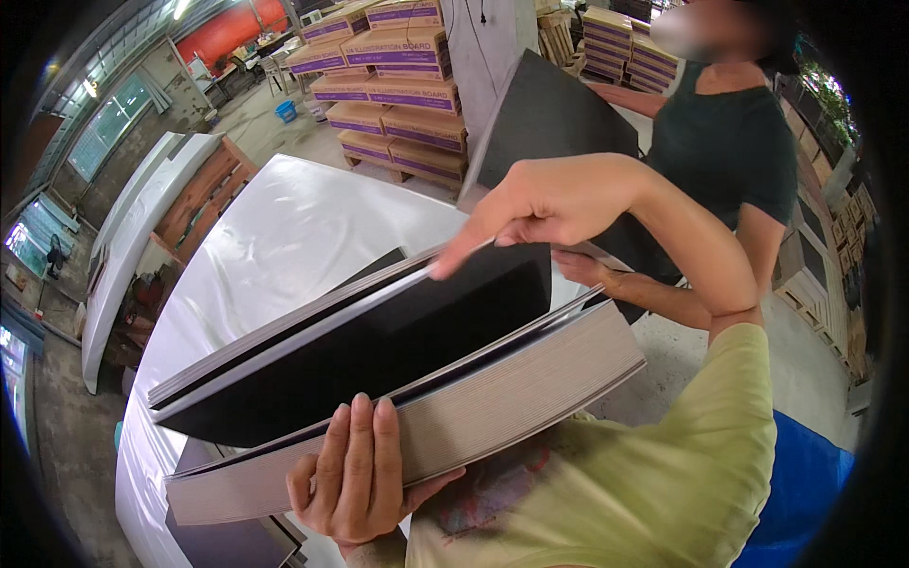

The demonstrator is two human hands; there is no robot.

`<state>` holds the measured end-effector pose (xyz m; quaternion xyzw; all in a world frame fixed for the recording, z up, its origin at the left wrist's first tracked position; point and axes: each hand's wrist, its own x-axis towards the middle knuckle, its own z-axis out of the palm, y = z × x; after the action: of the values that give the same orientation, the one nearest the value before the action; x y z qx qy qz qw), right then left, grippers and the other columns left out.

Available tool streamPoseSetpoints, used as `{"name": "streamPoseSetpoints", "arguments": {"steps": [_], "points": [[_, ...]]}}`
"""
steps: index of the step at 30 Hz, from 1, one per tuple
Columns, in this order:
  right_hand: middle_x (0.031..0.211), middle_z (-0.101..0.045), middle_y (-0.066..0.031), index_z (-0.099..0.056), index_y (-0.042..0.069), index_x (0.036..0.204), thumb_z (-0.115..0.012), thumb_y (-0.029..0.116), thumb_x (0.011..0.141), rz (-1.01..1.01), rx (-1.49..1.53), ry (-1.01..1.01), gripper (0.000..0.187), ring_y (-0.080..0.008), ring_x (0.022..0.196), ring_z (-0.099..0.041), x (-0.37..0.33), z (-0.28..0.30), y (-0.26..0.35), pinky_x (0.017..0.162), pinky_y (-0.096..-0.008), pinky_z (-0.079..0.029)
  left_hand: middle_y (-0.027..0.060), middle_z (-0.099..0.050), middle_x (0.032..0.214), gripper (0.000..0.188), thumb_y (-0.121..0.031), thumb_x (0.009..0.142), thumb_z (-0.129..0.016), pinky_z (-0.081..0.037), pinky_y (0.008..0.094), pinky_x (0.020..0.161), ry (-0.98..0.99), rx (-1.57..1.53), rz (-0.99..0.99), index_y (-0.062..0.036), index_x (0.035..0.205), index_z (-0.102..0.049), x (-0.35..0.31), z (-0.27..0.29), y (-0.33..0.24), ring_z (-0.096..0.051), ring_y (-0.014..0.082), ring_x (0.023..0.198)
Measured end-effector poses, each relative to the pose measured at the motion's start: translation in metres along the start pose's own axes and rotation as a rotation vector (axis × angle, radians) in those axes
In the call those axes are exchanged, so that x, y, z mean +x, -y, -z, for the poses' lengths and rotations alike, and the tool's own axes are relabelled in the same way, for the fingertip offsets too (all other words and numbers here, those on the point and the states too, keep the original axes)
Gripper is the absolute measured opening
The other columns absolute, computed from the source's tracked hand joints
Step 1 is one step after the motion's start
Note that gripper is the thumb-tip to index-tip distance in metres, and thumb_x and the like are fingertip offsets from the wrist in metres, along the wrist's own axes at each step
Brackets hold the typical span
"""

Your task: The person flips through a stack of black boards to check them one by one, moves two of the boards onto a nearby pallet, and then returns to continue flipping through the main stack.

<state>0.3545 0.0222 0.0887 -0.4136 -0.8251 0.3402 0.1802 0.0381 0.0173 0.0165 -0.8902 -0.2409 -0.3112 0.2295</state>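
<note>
My left hand (pixel 355 469) grips a thick stack of grey-edged boards (pixel 521 388) from the near side, its fingers bent over the upper edge. Beyond the stack, a black-faced board (pixel 379 350) leans away, leaving a wedge-shaped gap. My right hand (pixel 559 204) is bent down over that board's upper edge, with the index finger along the pale rim and the other fingers curled. Several more thin boards (pixel 284 350) stand close behind it. The thumb side of my right hand is partly hidden.
White glossy sheeting (pixel 312 218) covers the table beneath. At the right a co-worker in a dark shirt (pixel 724 142) holds a large black board (pixel 559 123). Stacked cartons (pixel 407 95) stand by a concrete pillar (pixel 483 57). A wooden pallet (pixel 204 194) leans at the left.
</note>
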Motion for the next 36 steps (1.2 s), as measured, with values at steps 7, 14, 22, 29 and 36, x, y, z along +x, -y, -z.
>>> {"name": "streamPoseSetpoints", "arguments": {"steps": [7,14,22,29,36], "points": [[0.126,-0.05,-0.0177,-0.05,0.008,0.126,-0.071,0.038,0.072,-0.084,-0.075,0.043,0.065,-0.0291,0.119,-0.046,-0.004,-0.003,-0.009,0.098,-0.0329,-0.037,0.0044,-0.069,0.095,0.065,-0.067,0.075,-0.053,-0.039,0.0272,0.074,0.005,0.028,-0.012,-0.0087,0.098,-0.069,-0.001,0.002,0.002,-0.065,0.0164,0.091],[0.127,-0.047,-0.02,-0.045,0.009,0.131,-0.086,0.042,0.046,-0.039,-0.252,0.093,0.099,-0.0312,0.118,-0.047,-0.005,0.004,-0.01,0.096,-0.0343,-0.038,0.0029,-0.069,0.096,0.074,-0.077,0.072,-0.041,-0.044,0.0331,0.075,0.035,0.063,0.033,-0.0138,0.1,-0.069,-0.003,-0.001,-0.003,-0.065,0.019,0.092],[0.133,-0.043,-0.0189,-0.045,0.007,0.13,-0.083,0.045,0.05,0.04,-0.192,0.107,0.096,-0.03,0.13,-0.031,-0.002,0.005,-0.019,0.104,-0.0358,-0.03,0.0031,-0.069,0.095,0.074,-0.076,0.073,-0.041,-0.043,0.0326,0.076,0.013,0.081,-0.017,-0.0128,0.1,-0.069,-0.008,0.001,0.0,-0.065,0.0185,0.092],[0.131,-0.046,-0.0175,-0.05,0.01,0.127,-0.08,0.027,0.063,-0.081,-0.111,0.169,0.072,-0.0278,0.123,-0.043,-0.003,0.013,-0.002,0.101,-0.0343,-0.033,0.0036,-0.069,0.095,0.073,-0.075,0.074,-0.042,-0.043,0.0315,0.076,0.001,0.072,-0.003,-0.0125,0.1,-0.069,-0.007,0.0,-0.002,-0.065,0.0182,0.092],[0.123,-0.054,-0.0153,-0.053,0.012,0.124,-0.062,0.009,0.08,-0.063,0.037,0.092,0.045,-0.0225,0.105,-0.056,0.001,0.01,-0.012,0.081,-0.0284,-0.045,0.0052,-0.069,0.096,0.069,-0.072,0.077,-0.041,-0.043,0.0316,0.073,0.034,0.061,0.0,-0.0127,0.099,-0.069,-0.005,0.003,0.001,-0.065,0.0193,0.092]]}}
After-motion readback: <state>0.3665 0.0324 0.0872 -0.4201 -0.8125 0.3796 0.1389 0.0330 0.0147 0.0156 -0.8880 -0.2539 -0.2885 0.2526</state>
